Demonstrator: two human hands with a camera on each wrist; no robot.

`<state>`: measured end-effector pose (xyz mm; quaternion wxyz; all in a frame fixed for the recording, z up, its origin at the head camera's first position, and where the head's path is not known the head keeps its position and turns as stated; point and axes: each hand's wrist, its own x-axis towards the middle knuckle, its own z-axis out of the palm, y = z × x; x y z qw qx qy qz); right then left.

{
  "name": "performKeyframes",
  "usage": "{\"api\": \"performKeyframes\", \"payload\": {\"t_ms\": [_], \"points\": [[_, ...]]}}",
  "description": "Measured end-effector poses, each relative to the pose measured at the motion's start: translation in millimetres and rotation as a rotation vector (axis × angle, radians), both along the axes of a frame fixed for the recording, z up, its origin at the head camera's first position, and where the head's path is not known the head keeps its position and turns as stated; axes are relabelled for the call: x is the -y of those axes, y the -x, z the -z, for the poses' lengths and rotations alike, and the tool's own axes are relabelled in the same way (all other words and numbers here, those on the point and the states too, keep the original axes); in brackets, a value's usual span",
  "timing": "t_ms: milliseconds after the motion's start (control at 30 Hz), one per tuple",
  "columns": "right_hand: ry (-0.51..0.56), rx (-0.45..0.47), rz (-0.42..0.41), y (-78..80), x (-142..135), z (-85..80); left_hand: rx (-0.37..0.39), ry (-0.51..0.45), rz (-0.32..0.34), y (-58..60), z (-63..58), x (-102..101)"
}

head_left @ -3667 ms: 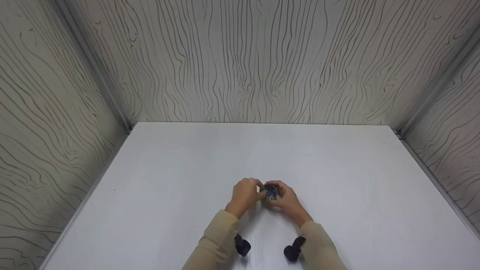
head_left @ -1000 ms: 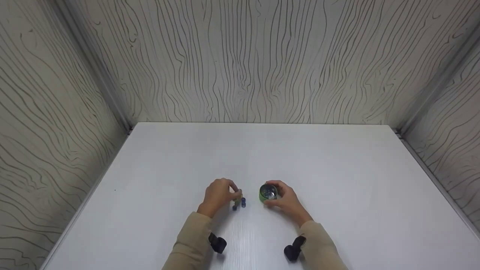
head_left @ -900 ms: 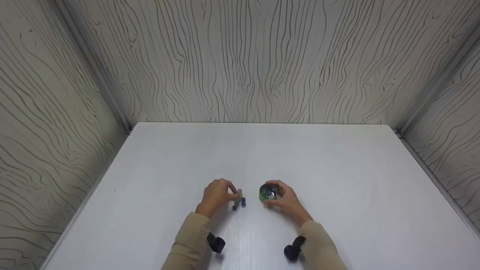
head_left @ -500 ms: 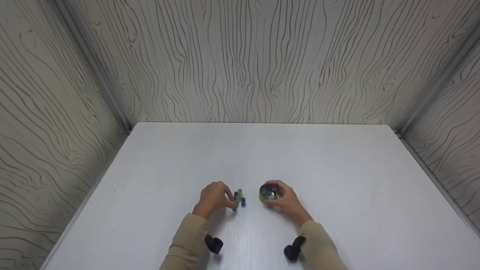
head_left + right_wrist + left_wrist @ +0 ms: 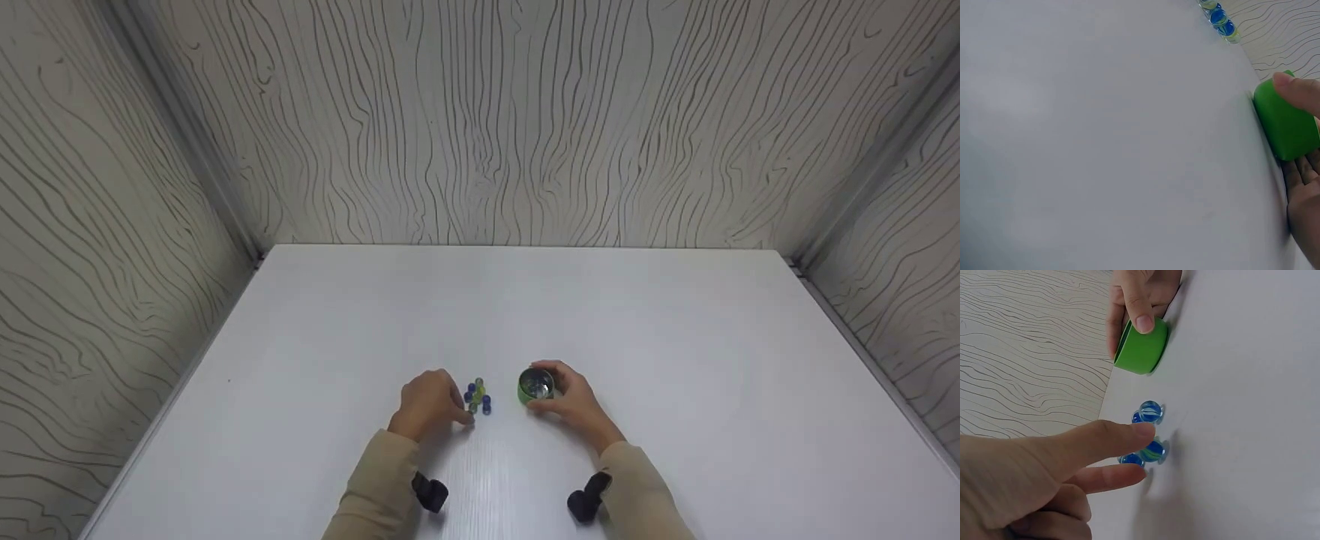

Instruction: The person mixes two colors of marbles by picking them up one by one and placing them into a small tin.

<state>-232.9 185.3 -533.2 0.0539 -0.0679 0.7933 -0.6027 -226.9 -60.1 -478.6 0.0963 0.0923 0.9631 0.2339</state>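
Note:
Several glass marbles [image 5: 479, 391], blue and yellow-green, lie clustered on the white table. My left hand [image 5: 431, 401] is at their left side; in the left wrist view its thumb [image 5: 1141, 431] and forefinger [image 5: 1129, 476] reach out apart, with a striped marble [image 5: 1152, 451] just beyond the gap. Part of the cluster is hidden behind the thumb there. To the right stands a small round green cup [image 5: 524, 396], gripped between thumb and fingers by my right hand [image 5: 574, 401]. Bluish, shiny contents show inside it, too small to make out.
The white table [image 5: 645, 315] is bordered by wood-grain panels [image 5: 480, 127] at the back and both sides. A black wrist device [image 5: 431, 493] sits on the left sleeve, another black device [image 5: 585, 504] on the right.
My left hand has gone from the cup to the left of it, then slightly towards me, around the marbles. Marbles now lie outside the cup. The right hand stays on the cup.

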Motion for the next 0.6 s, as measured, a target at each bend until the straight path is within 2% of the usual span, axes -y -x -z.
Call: {"api": "performKeyframes", "payload": {"t_ms": [600], "points": [[-0.023,-0.001,0.014,0.6,0.1,1.5,-0.02,0.0,-0.017,0.7,6.6,-2.9]]}}
